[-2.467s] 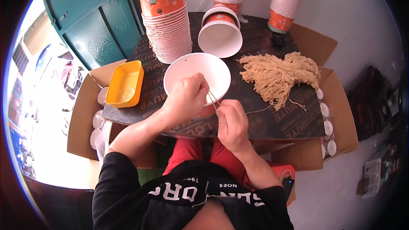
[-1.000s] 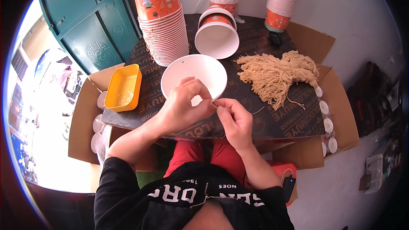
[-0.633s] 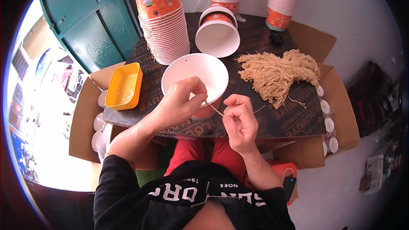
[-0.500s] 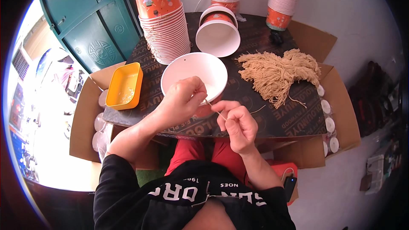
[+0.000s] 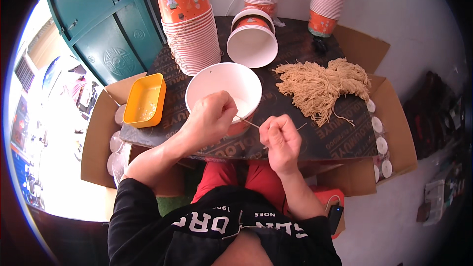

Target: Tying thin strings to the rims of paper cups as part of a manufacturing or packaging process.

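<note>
A white paper bucket [image 5: 226,76] with an orange outside stands tilted toward me near the table's front edge, a small hole showing near its far rim. Over its near rim, my left hand [image 5: 209,116] is closed, thumb and fingers pinched where a thin tan string [image 5: 250,122] comes out; the fingertips partly hide that spot. From there the string runs taut to my right hand [image 5: 282,143], closed around it just right of the bucket. A loose string end sticks out past the right hand's knuckles.
A tan string bundle [image 5: 325,86] lies at right. Behind stand a nested bucket stack [image 5: 192,39], two lying buckets [image 5: 252,47] and wrapped stacks [image 5: 331,0]. A yellow tray [image 5: 129,111] sits at left. Cardboard boxes [image 5: 394,133] flank the dark table [image 5: 340,140].
My right hand has moved slightly right, away from the bucket, its fingers closing more tightly. The string between my hands is now longer and straighter. My left hand stays at the rim.
</note>
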`<state>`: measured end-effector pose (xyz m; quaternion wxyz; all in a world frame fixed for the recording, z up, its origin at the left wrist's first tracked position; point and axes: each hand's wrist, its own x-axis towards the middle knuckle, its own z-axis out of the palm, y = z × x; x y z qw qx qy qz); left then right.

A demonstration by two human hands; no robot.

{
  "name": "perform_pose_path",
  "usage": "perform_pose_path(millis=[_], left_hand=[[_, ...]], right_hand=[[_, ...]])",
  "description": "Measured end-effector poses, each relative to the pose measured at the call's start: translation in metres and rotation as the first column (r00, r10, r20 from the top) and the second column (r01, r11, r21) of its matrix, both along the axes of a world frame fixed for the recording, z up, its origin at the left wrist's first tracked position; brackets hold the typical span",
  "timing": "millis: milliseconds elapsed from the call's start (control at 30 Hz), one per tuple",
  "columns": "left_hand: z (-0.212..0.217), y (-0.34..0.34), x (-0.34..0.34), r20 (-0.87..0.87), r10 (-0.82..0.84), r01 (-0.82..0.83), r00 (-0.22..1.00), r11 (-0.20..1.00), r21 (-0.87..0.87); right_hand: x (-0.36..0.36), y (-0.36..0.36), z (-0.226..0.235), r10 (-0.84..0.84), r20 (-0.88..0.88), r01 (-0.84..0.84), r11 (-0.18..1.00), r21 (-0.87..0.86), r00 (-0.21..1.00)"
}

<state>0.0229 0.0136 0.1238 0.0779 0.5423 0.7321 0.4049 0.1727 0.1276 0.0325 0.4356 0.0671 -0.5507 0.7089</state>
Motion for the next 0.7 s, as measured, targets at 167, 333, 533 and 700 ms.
perform_pose_path(millis=[167, 333, 533, 700], left_hand=[[0.021, -0.016, -0.033, -0.053, -0.218, 0.217, 0.974, 0.976, -0.025], [0.026, -0.018, -0.075, -0.519, -0.207, 0.157, 0.830, 0.978, -0.141], [0.017, -0.033, -0.071, -0.638, -0.235, 0.105, 0.733, 0.966, -0.236], [0.010, -0.028, -0.042, -0.670, -0.231, 0.210, 0.705, 0.971, -0.114]], right_hand=[[-0.002, 0.031, 0.014, -0.030, 0.045, 0.041, 0.963, -0.267, 0.999], [0.000, 0.056, 0.023, -0.176, 0.124, 0.205, 0.937, -0.282, 0.977], [0.017, 0.045, 0.040, -0.123, 0.055, 0.134, 0.942, -0.308, 0.991], [0.027, 0.023, 0.050, 0.006, -0.046, -0.019, 0.958, -0.287, 0.999]])
